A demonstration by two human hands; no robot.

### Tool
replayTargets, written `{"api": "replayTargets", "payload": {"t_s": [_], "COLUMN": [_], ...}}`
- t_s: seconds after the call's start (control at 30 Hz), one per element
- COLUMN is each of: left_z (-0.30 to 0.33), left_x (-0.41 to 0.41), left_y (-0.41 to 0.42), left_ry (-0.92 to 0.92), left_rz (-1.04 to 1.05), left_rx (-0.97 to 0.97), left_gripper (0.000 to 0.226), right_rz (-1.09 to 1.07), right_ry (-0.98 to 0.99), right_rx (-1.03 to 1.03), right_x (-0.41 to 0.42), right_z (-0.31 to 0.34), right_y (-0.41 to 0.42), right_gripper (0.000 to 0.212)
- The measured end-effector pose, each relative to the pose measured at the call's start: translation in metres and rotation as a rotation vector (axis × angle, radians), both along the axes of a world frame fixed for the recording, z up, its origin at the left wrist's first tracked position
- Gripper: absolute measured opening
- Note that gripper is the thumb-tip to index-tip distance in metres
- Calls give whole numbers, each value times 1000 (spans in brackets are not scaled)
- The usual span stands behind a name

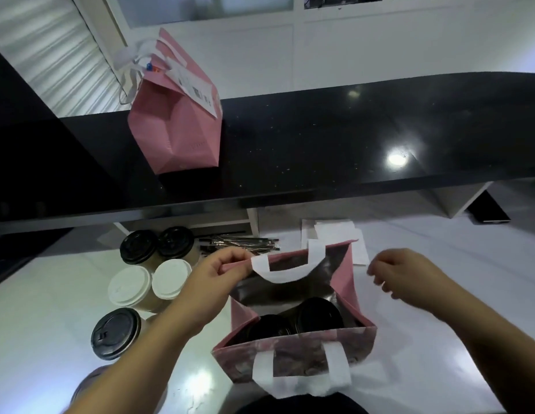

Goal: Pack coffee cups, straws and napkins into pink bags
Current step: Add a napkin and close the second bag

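Observation:
An open pink bag (293,354) with white handles stands on the white counter in front of me. Two black-lidded coffee cups (318,316) sit inside it. My left hand (212,282) pinches the bag's far rim at its left corner. My right hand (406,276) hovers just right of the bag, fingers loosely curled, holding nothing. Left of the bag stand several more cups, some with black lids (139,246) and some with white lids (128,286). A bundle of wrapped straws (245,245) lies behind my left hand. White napkins (335,231) lie behind the bag.
A second pink bag (176,130), closed with a receipt on it, stands on the raised black counter (349,138) behind. Another black-lidded cup (115,334) stands near the front left of the white counter (424,369).

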State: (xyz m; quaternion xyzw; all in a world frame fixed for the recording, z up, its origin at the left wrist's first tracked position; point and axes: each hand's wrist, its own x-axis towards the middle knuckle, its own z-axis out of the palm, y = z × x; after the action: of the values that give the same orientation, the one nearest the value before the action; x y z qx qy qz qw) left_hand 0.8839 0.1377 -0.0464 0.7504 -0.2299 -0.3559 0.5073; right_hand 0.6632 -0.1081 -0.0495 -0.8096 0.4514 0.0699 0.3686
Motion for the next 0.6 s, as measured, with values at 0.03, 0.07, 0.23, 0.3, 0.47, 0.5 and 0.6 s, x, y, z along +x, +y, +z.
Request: {"api": "replayTargets", "payload": {"t_s": [0.03, 0.07, 0.23, 0.3, 0.47, 0.5, 0.6], "left_z": [1, 2, 1, -1, -1, 0, -1], "left_x": [0, 1, 6, 8, 11, 11, 10], "left_y": [1, 1, 3, 3, 0, -1, -4], "left_ry": [-3, 4, 3, 4, -35, -36, -4], "left_rz": [-20, -35, -51, -41, -65, -70, -54], "left_rx": [10, 10, -26, -52, -62, -66, -73], "left_gripper": [9, 9, 8, 8, 12, 15, 12], "right_rz": [-5, 13, 157, 195, 299, 322, 304], "right_ry": [11, 16, 64, 65, 192, 196, 125], "right_rx": [-44, -87, -103, -110, -179, -192, -248], "right_x": [10, 20, 74, 93, 111, 110, 105], "right_z": [-14, -28, -88, -107, -130, -133, -144], "right_y": [-12, -22, -54, -63, -74, -74, -79], "right_gripper": [25, 23, 21, 23, 54, 51, 14]}}
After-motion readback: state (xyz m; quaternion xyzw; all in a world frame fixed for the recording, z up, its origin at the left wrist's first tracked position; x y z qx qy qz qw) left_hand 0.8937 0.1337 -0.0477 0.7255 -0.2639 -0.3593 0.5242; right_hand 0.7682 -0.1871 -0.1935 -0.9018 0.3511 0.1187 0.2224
